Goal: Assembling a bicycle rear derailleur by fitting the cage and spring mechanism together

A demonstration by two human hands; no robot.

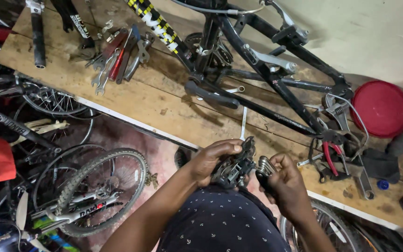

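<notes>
We looked down over both forearms, which rose from the bottom edge and met in front of the dark dotted shirt. The left hand was curled, fingers wrapped over the top of a black derailleur and clamped on it, wrist bent inward. The right hand was closed round a folding hex-key set, its keys fanned out toward the derailleur and touching or nearly touching it; we could not tell which key was engaged. Both things were held in the air, just short of the near edge of the wooden tabletop. On the tabletop a black bicycle frame lay across, spanners grouped at upper left, red-handled pliers and a red lid to the right. Bicycle wheels stood on the floor at left.
</notes>
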